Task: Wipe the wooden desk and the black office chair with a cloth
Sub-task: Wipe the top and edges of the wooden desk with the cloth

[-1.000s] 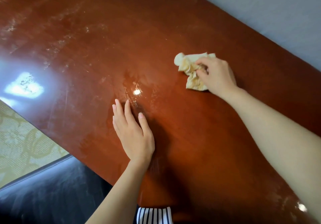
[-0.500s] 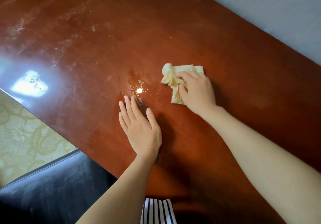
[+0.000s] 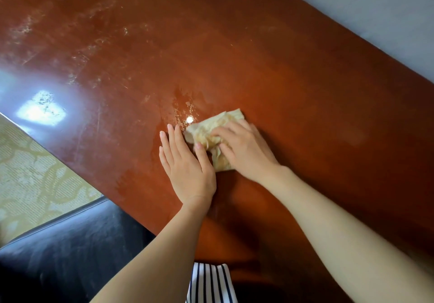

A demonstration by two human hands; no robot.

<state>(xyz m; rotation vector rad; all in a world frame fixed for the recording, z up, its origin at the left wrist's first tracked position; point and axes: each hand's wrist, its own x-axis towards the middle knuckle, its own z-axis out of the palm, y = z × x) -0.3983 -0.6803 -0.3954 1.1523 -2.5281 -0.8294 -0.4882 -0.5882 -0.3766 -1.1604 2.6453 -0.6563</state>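
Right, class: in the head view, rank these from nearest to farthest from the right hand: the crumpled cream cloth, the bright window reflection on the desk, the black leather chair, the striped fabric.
1. Crumpled cream cloth: under the right hand, gripped.
2. Striped fabric: bottom edge, below.
3. Black leather chair: lower left.
4. Bright window reflection: far left on the wooden desk; close to the chair's rank.

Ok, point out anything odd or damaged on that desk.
The desk has pale scuffs and smears across its far left part, plus a wet-looking patch just beyond the cloth. No spill or break shows.
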